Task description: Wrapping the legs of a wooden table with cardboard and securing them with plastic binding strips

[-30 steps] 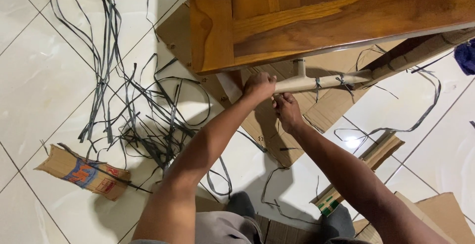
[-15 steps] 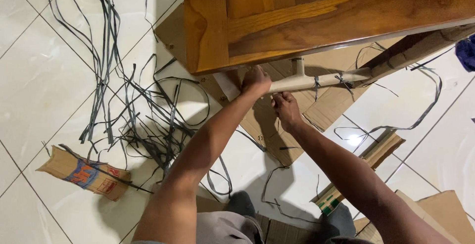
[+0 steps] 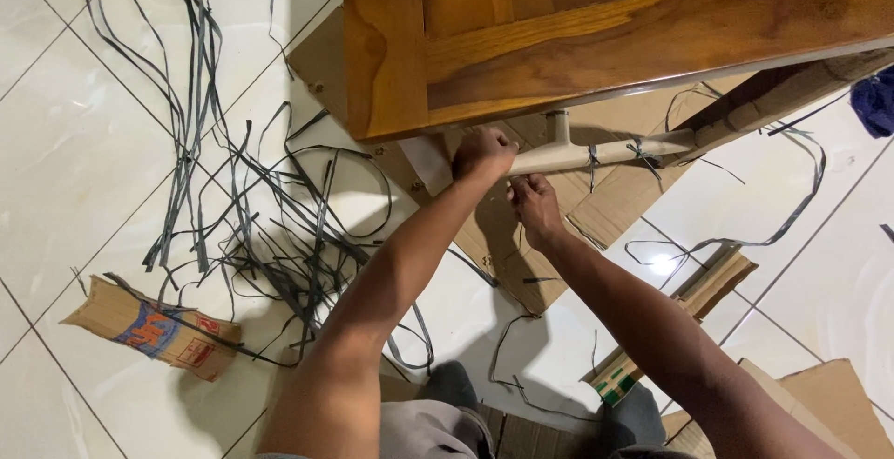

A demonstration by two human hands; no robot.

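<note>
Left hand (image 3: 482, 154) clenched around the near end of a beige bar (image 3: 596, 155), knuckles up, just under the edge of a wooden panel (image 3: 596, 31). Right hand (image 3: 535, 200) just below and touching the bar's underside, fingertips pinched together at the bar; whether anything thin sits between them cannot be told. Bar running rightward away from both hands, joined by a short stem to the panel above, with two dark strap knots (image 3: 639, 151) tied around it further right. Flat cardboard (image 3: 521, 263) lying beneath both hands on the tiled floor (image 3: 65, 142). Left of the left forearm, a loose tangle of black straps (image 3: 270, 226) spread over the tiles. Further left and nearer the body, a torn printed cardboard piece (image 3: 154, 329). Right of the right forearm, another strap loop (image 3: 736, 240) and a cardboard scrap (image 3: 717, 282).
</note>
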